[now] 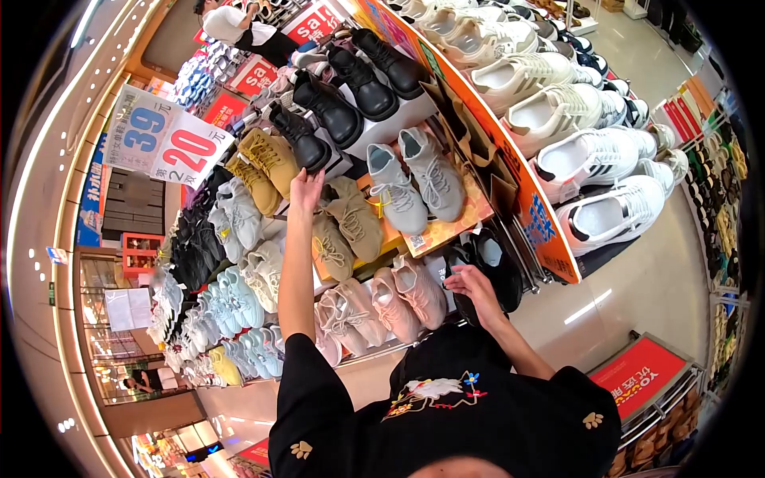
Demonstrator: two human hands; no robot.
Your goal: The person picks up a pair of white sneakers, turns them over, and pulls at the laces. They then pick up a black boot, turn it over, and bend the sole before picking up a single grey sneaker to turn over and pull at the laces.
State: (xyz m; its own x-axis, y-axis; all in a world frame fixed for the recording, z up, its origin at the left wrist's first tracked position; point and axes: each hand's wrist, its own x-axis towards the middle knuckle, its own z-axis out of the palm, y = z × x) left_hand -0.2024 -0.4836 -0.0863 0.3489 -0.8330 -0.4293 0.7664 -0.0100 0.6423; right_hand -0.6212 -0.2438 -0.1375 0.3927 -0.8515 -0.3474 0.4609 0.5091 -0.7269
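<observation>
My left hand [306, 191] reaches up over the shoe display, its fingers stretched out with the tips right at the toe of a black leather shoe [309, 145]. Just left of it sits a pair of tan lace-up boots [271, 163]; olive-brown sneakers [355, 219] lie to its right. My right hand [473, 288] hovers low by a pair of black shoes [498, 267] at the display's near corner, fingers apart and slightly bent. Pale pink sneakers [406, 295] are on its left, and grey lace-up sneakers [430, 179] stand on a box above it.
An orange sign board [550, 231] edges the display, with white sneakers [613, 211] beyond it. A price sign [167, 135] rises at the left. At lower right stands a red sign [637, 374] on a rack. A person [243, 28] is at the far end.
</observation>
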